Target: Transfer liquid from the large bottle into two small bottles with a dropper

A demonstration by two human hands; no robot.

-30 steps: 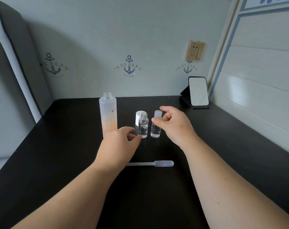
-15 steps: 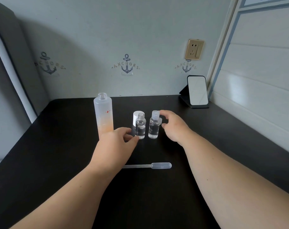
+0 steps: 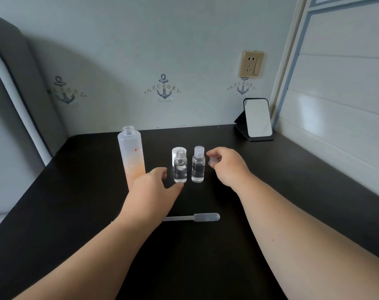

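The tall large bottle (image 3: 131, 154) stands uncapped at the left, with orange liquid in its lower part. Two small clear bottles hold clear liquid. The left small bottle (image 3: 180, 169) has an open neck, and the right small bottle (image 3: 198, 167) wears a translucent cap. A clear plastic dropper (image 3: 197, 217) lies flat on the table nearer to me. My left hand (image 3: 154, 191) rests beside the left small bottle, fingers apart, thumb tip at the bottle's base. Just right of the right small bottle, my right hand (image 3: 227, 165) pinches a small translucent cap (image 3: 212, 162).
A white cap (image 3: 175, 151) stands behind the left small bottle. A small mirror on a black stand (image 3: 257, 119) sits at the back right corner. Walls close the black table (image 3: 76, 202) at the back and right; a grey padded panel stands at the left.
My right hand has drawn away from the top of the right small bottle to its right side, with a small translucent cap in its fingers. My left hand has barely moved.
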